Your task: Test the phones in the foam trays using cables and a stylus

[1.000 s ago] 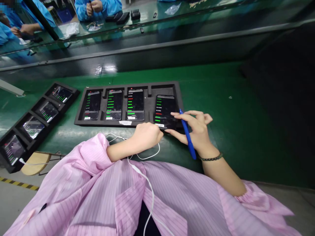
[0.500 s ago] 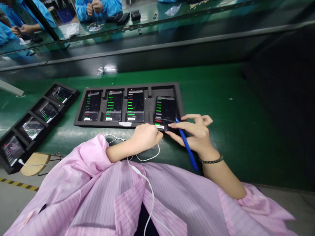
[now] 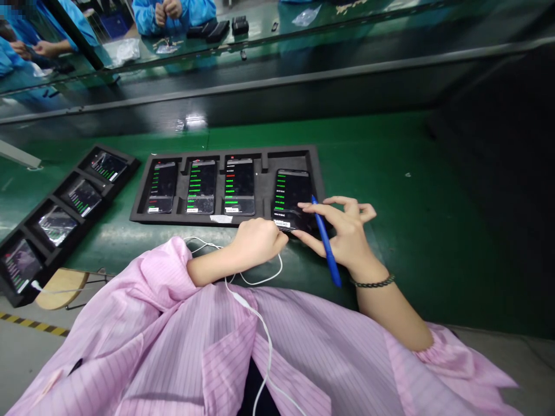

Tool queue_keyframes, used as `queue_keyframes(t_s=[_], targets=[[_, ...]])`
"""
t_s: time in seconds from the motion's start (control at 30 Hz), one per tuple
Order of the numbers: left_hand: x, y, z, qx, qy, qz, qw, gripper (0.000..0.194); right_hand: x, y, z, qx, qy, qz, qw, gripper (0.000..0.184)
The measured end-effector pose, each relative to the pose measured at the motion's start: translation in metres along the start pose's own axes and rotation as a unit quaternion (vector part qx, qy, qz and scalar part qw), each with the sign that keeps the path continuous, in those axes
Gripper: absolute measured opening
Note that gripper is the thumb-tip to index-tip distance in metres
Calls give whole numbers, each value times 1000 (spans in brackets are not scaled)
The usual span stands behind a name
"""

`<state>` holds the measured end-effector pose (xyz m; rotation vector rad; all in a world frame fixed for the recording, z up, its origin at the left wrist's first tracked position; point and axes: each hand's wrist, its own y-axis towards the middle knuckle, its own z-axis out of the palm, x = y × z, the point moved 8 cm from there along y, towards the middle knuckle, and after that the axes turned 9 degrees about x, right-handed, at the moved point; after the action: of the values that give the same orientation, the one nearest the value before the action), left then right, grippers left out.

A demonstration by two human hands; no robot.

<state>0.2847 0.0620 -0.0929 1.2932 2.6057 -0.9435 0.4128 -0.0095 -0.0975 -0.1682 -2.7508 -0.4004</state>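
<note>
A black smartphone [image 3: 295, 190] lies tilted at the right end of a dark foam tray [image 3: 321, 179], its lit screen showing rows of green and white text. My left hand [image 3: 258, 242] is closed at the phone's lower edge. A thin white cable [image 3: 266, 279] runs up into its fingers; the cable's end is hidden. My right hand [image 3: 347, 231] grips a blue pen [image 3: 326, 242] between its fingers. Its index finger touches the phone's screen and its thumb is by the bottom edge. Further left in the tray rest three more lit phones, the nearest one [image 3: 239, 188] showing a red line.
Another foam tray [image 3: 65, 260] with several phones in plastic film stands slanted at the left. Beyond the dark ledge [image 3: 303, 75], people in blue sleeves [image 3: 191, 11] work by hand. A wooden stool [image 3: 60, 289] is below the bench edge.
My right index finger has moved up the phone's screen, and the pen has swung slightly with it. The screen's text has changed; the red line is gone. My left hand stays put.
</note>
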Motion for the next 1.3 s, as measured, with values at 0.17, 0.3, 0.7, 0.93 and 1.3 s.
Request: queue_keyframes(t_s=[0.17,0.3,0.7,0.93,1.3], targets=[[1,0,0,-2,-18,-1,1000,39,-7,9,6,-11,-42,35,998,50],[7,2,6,-5,-120,19,993,41,-7,10,9,-18,-33,20,999,50],[0,-27,44,323,-283,103,897,35,3,2,3,-58,-8,-31,998,55],[74,-80,-13,59,-90,78,991,26,1,-4,-10,-101,-31,-60,993,58],[162,-40,-70,-145,53,-226,962,58,87,86,31,56,-69,-134,987,45]])
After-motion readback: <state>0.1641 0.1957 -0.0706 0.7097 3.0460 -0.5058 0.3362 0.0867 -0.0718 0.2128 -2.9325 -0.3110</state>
